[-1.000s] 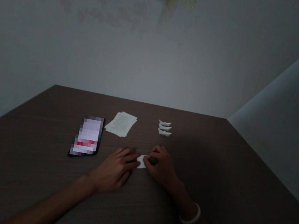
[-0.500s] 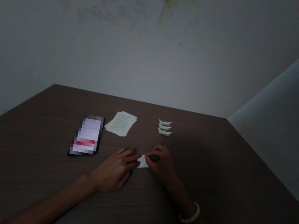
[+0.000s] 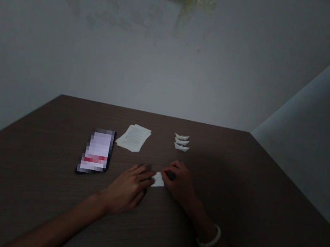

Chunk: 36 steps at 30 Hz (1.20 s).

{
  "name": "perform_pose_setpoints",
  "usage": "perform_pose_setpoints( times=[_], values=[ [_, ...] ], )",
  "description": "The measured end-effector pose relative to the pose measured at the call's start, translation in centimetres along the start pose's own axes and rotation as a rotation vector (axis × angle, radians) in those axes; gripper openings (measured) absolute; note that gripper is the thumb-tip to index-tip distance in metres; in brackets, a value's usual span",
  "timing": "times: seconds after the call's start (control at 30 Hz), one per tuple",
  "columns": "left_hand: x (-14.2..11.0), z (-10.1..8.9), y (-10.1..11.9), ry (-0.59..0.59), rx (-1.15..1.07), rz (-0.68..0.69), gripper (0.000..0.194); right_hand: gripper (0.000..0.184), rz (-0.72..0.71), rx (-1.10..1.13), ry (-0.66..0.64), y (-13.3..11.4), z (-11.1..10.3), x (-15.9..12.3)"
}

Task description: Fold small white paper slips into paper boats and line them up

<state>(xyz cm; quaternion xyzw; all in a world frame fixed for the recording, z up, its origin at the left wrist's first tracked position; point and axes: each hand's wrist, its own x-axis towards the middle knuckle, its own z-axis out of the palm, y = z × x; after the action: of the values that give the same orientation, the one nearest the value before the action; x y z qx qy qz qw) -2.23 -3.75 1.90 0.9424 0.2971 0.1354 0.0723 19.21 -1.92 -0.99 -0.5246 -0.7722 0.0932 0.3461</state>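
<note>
A small white piece of paper lies on the brown table between my two hands. My left hand rests palm down with its fingers stretched out, the fingertips pressing the paper's left side. From the right, my right hand has thumb and forefinger pinched together at the paper's upper right edge. Its fingers hide part of that edge. Beyond my right hand stand three little white folded paper boats, lined up one behind another.
A stack of printed paper sheets lies beyond my left hand. Left of it is a phone with a blurred bright screen. The table meets a grey wall at its far edge.
My right hand's pinched fingers have shifted slightly to the right along the paper, uncovering more of it. My left hand has stayed in place.
</note>
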Motion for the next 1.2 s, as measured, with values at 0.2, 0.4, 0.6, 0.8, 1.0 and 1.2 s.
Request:
perform_pose_setpoints(
  times=[0.2,0.4,0.6,0.8,1.0,1.2],
  values=[
    [0.4,-0.3,0.3,-0.037,-0.002,-0.013,0.045,0.005,-0.014,0.023,-0.026,-0.1,0.0,0.0],
    [0.4,0.0,0.1,-0.057,0.025,-0.022,0.049,0.006,0.004,0.018,-0.020,-0.2,0.0,0.0],
    [0.3,-0.3,0.0,-0.027,-0.007,0.005,0.042,0.005,0.003,0.031,-0.035,-0.1,-0.1,0.0],
    [0.1,0.0,-0.5,0.022,-0.086,0.017,0.034,0.007,0.016,0.020,-0.019,0.0,-0.2,0.2],
    [0.1,0.0,-0.8,0.070,-0.151,0.004,0.028,0.008,0.022,0.005,0.009,0.4,0.2,0.2],
    [0.2,0.6,-1.1,0.117,-0.203,-0.026,0.015,0.009,-0.032,0.017,-0.018,0.6,0.0,0.2]
  ],
)
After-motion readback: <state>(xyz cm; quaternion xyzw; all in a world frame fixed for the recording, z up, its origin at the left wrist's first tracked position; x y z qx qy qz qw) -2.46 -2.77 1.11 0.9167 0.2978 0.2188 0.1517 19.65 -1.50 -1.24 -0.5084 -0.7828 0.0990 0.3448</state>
